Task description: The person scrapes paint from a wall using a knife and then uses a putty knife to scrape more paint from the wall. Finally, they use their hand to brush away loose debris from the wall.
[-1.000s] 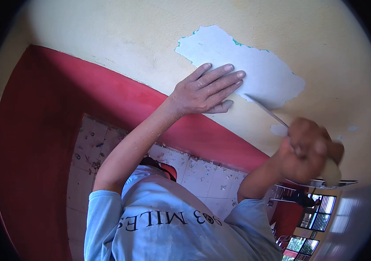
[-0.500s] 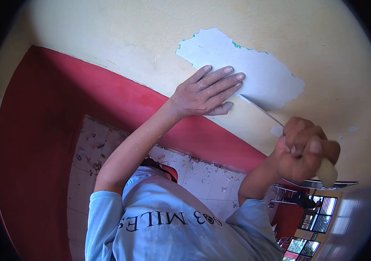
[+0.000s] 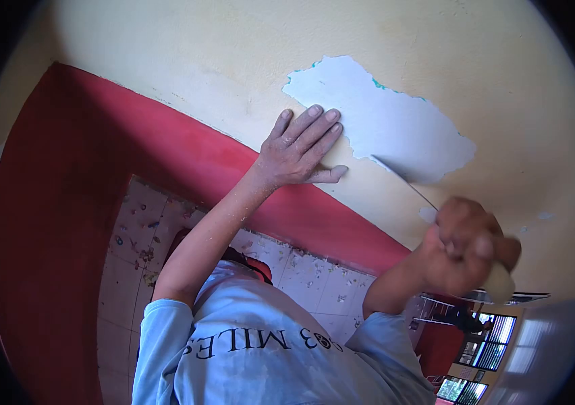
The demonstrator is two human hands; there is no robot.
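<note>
My left hand lies flat on the cream wall, fingers spread and dusty. Its fingertips reach the edge of a bare pale patch where paint has come off, with bits of green along its ragged upper rim. In my right hand, the fingers are wrapped round the pale handle of a scraper. The scraper's thin blade is seen nearly edge-on, and its tip meets the patch's lower edge.
Below the cream part runs a red wall band. Paint flakes litter the tiled floor. Another person is by a ladder in the far background, near barred windows.
My left hand has slid left off the middle of the patch, its fingers more spread. The scraper's tip stays at the patch's lower edge. The view has shifted slightly.
</note>
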